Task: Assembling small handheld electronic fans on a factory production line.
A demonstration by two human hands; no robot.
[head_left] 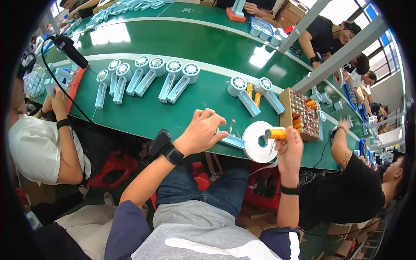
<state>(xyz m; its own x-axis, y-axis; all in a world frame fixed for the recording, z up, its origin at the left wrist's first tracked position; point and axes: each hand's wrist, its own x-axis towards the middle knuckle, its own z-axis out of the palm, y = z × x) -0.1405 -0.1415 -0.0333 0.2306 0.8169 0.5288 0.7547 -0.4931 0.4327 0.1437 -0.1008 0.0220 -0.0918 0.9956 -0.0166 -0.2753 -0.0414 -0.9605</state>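
Note:
My left hand (201,132) has bent fingers and holds a light-blue handheld fan housing (234,141) at the bench's near edge. The trough-like handle sticks out to the right past my thumb; the rest is hidden under the hand. Thin leads (231,125) rise from the handle. In my right hand (289,149), an orange cylindrical battery (276,133) is pinched between thumb and fingers, above the right edge of a white tape roll (253,149). That roll lies flat beside the handle's end.
Several light-blue fans (174,69) lie in a row at the back left. Two more fans (238,86) lie right of centre with orange batteries (257,99) between them. A cardboard box (286,108) of batteries stands at right. People sit at both sides; a metal post (333,63) slants at right.

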